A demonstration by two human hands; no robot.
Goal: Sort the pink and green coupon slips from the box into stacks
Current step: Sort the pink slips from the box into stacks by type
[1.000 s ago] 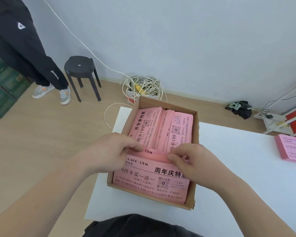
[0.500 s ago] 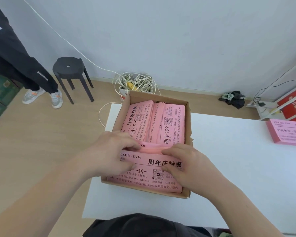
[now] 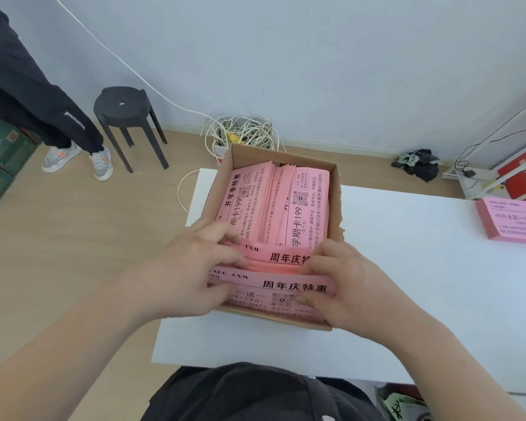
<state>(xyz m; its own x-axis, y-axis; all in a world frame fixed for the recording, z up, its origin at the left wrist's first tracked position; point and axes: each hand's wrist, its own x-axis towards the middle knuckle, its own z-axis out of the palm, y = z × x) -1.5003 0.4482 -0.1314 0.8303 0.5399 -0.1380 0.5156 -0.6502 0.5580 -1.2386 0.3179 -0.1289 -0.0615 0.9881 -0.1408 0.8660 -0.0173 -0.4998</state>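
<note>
Beyond the white table [image 3: 407, 268], on the wood floor: a black stool [image 3: 123, 109] with a second person's legs [image 3: 43, 117] beside it, green crates [image 3: 0, 159] at far left, a tangle of white cable [image 3: 243, 132] just behind the cardboard box [image 3: 336, 202], a dark cloth heap [image 3: 419, 165] and a red sign [image 3: 523, 174] toward the right. Inside the box, at the table's left end, all pink paper in black print. Far lot [image 3: 271, 202] on edge and leaning, text running lengthwise, QR codes showing. Near bundle [image 3: 286, 285] crosswise, bold headline along its top. Left hand [image 3: 182, 275] curled on the bundle's left end, fingers dug in behind it, thumb in front. Right hand [image 3: 353, 287] pinching the right end the same way. Slips packed close against both side walls. Left wall close to the table's left edge. Bare tabletop to the right, as far as a flat pink stack [image 3: 510, 220] at the right edge, well apart from the box.
</note>
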